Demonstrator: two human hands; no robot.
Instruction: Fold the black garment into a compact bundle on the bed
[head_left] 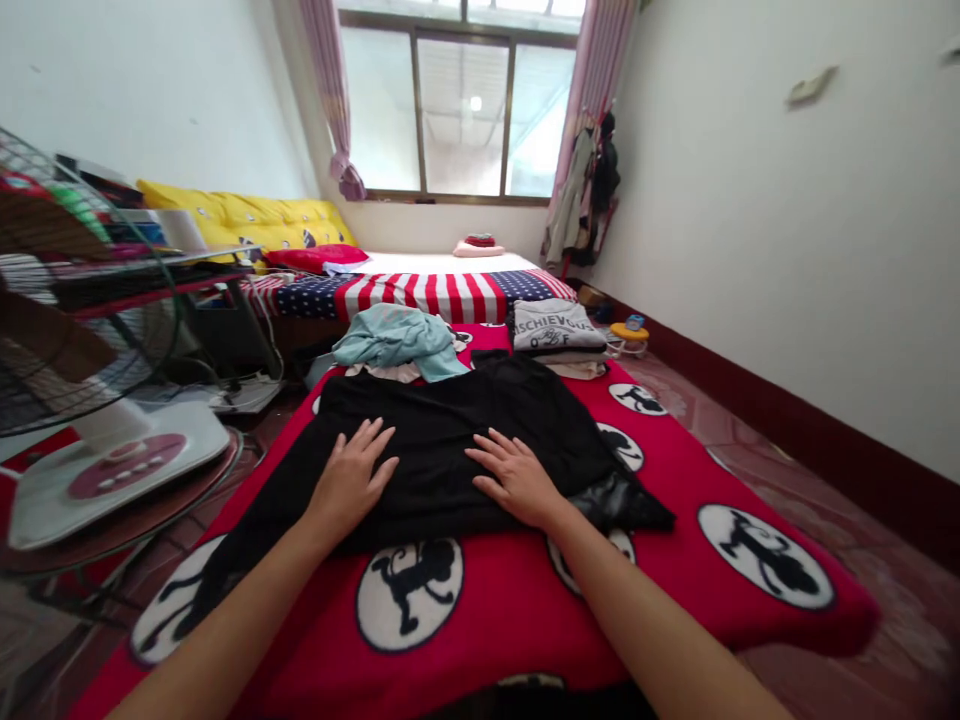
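A black long-sleeved garment (435, 440) lies spread out on a red blanket (517, 610) with round monkey prints. My left hand (352, 475) rests flat on the left part of the black cloth, fingers apart. On its right part lies my right hand (517, 478), palm down with fingers stretched. One sleeve runs down toward the near left, partly behind my left forearm. A shiny black patch shows near the right end. Just beyond the garment are a crumpled light-blue cloth (397, 335) and a stack of folded clothes with a grey printed shirt (559, 326) on top.
An electric fan (120, 460) stands on a round stool at the left, beside a cluttered desk (187, 262). Behind is a bed with a stars-and-stripes cover (420, 295) and a yellow cushion (247, 220). A small yellow stool (630, 333) stands by the right wall.
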